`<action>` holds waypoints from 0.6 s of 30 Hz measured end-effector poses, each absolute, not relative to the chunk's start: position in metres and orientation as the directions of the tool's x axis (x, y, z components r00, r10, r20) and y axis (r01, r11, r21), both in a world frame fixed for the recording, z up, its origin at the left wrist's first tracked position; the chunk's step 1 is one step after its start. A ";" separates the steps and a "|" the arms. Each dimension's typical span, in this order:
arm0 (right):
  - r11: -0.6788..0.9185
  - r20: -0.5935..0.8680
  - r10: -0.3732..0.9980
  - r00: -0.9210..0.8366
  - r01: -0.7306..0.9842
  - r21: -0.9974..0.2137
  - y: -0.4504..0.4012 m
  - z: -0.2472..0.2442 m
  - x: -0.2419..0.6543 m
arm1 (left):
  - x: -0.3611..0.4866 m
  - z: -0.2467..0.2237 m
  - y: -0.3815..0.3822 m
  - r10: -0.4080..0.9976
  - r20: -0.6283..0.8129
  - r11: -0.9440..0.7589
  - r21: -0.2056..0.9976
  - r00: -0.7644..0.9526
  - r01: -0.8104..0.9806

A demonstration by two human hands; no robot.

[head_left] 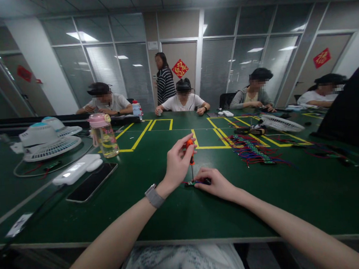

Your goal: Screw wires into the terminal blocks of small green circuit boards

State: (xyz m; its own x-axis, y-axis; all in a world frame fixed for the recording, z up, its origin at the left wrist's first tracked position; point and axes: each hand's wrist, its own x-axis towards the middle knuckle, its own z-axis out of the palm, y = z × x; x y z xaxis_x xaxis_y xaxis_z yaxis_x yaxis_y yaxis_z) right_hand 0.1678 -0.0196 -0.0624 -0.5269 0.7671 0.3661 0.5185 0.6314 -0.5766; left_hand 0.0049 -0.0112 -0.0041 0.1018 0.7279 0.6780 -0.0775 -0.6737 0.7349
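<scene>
Shirt (180, 263) at 6 o'clock; small wired board (189, 184) at centre on green table (161, 223).
Left hand (178, 160), watch (154, 195) at wrist: thumb and fingers pinching one orange screwdriver (192, 161), upright, reaching down to the board. Right hand (217, 184), at the board's 3 o'clock: fingers curled, tips at its edge; pinching or merely touching, cannot tell. From the board: phone (92, 182) at 9 o'clock, bottle (107, 138) at 10, wired strips (252, 149) at 2.

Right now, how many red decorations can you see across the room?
3: one red decoration at far left, a second decoration just right of the standing person, a third decoration at far right. Others may be hidden.
</scene>
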 end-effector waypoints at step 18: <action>0.687 0.445 0.724 -0.527 0.492 -0.535 -0.023 -0.065 0.174 | 0.002 -0.002 -0.010 0.682 0.730 -0.730 0.675 0.048 0.104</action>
